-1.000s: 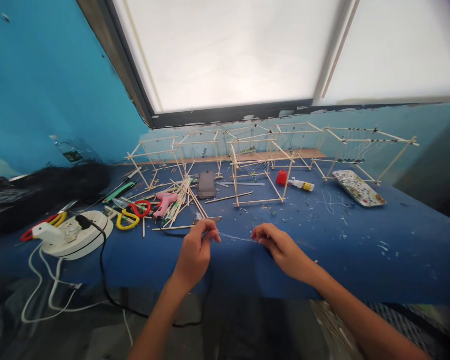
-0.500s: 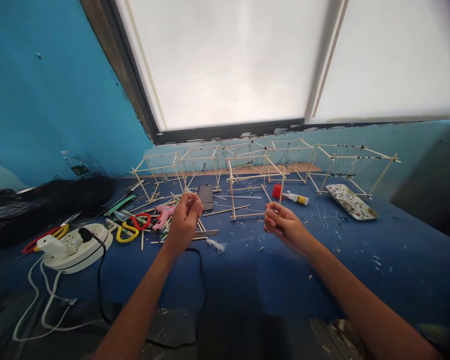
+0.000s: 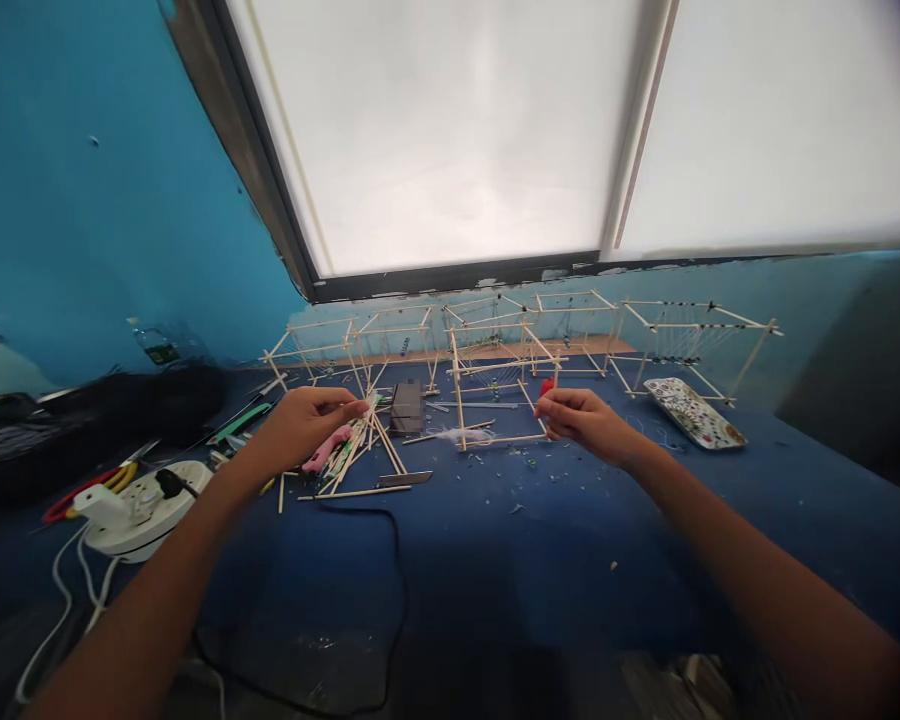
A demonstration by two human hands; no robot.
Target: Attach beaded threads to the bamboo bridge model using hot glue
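Note:
My left hand (image 3: 319, 420) is raised over the left part of the blue table, thumb and index pinched together above a pile of loose wooden sticks (image 3: 349, 455). Whatever sits between those fingertips is too small to make out. My right hand (image 3: 581, 425) is closed in a pinch beside the near right corner of a wooden stick frame (image 3: 457, 390); its contents are also unclear. Between the hands, a tangle of white thread (image 3: 469, 434) shows by the frame's front bar. A red cap (image 3: 546, 387) peeks out behind my right fingers.
Several more stick frames (image 3: 754, 365) line the wall, some with strung beads. A patterned tray (image 3: 694, 412) is at right. Around my left hand are a pink glue gun (image 3: 326, 450), a dark phone-like slab (image 3: 406, 408), a blade (image 3: 406, 478) and a white power strip (image 3: 146, 525) with cords.
My left hand has moved left and tipped over toward the sticks. The white thread tangle has shifted away and right. My right hand has risen slightly rightward, covering the yellow-ended bottle.

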